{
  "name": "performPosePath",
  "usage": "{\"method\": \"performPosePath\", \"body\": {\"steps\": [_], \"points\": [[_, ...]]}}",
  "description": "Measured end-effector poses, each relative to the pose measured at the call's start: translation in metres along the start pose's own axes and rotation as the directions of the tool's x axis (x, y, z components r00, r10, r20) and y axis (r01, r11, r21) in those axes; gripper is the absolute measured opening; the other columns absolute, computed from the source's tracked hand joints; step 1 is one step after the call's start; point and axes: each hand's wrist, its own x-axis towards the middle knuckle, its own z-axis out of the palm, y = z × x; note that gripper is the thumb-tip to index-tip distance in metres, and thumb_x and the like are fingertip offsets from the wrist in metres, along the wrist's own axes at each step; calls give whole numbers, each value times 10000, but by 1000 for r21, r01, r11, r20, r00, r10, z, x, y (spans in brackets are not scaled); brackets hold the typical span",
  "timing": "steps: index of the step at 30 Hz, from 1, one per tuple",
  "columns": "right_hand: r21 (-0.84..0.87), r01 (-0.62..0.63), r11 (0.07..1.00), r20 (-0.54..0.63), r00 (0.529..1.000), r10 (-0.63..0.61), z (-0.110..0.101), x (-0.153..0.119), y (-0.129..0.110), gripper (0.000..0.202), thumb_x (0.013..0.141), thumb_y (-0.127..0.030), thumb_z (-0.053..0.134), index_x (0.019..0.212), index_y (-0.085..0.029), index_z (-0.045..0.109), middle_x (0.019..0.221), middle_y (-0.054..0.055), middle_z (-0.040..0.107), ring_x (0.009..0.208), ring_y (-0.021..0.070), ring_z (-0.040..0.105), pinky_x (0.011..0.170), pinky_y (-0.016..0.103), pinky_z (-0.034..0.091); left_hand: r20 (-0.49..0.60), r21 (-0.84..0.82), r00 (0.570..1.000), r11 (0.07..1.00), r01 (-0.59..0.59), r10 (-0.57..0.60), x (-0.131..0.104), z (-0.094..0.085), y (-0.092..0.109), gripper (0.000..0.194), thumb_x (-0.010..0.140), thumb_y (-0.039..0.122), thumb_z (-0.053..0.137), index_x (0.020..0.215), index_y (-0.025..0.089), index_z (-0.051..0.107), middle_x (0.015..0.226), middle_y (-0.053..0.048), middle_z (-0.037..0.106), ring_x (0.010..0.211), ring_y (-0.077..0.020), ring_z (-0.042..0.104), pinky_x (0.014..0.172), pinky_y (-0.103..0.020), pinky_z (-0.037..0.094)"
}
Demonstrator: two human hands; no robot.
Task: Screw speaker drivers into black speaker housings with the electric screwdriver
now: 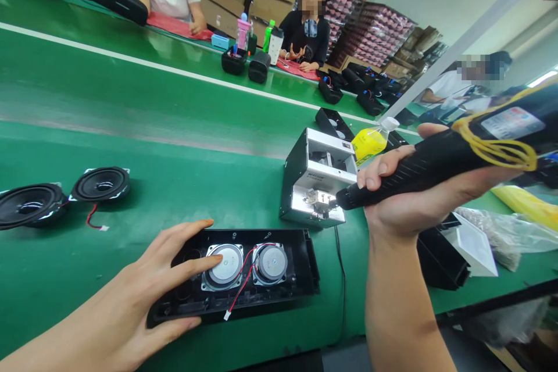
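Note:
My left hand (152, 282) grips the left end of a black speaker housing (300, 261), one fingertip resting on the left of two round silver-backed speakers (229, 267). A red wire with a white plug (227, 315) hangs over the housing's near edge. Held in my right hand (405, 197) is a black electric screwdriver (422, 165) with a yellow cord looped around it. Its tip points left at the metal front of a small screw feeder machine (318, 177); whether they touch I cannot tell.
Two loose black speakers (101, 183) lie at the left. Behind the feeder stands a yellow bottle (370, 142). A white tray (475, 244) and a plastic bag (501, 238) are at the right. People sit across the green table (174, 104).

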Motion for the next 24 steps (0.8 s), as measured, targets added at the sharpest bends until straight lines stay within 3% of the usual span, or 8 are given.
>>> {"method": "performPosePath", "body": {"steps": [11,18,24], "points": [[21,-39,999,-36,999,40,-2,-5,-2,680,932,-823,336,1071,-228,633,509,-80,465,333,122,375,291,251,288,-42,-11,999,1000,-20,19,0,2,1,544,941,368,644,1473,453,567,1759,-15,262,1521,-416,433,1138,-654,557],[44,-53,998,31,998,51,-3,-9,-7,707,887,-845,414,1100,-220,666,501,-87,465,330,109,369,299,234,306,-38,32,999,999,-36,37,-2,3,2,529,968,358,629,1474,491,549,1767,13,229,1559,-414,377,1155,-672,535],[31,-75,997,-2,997,75,-5,-2,-3,730,849,-878,446,1071,-220,670,478,-86,460,329,115,345,294,236,287,40,60,990,989,-138,136,2,6,4,538,976,346,633,1496,425,521,1797,-3,89,1616,-383,277,1173,-612,547]]}}
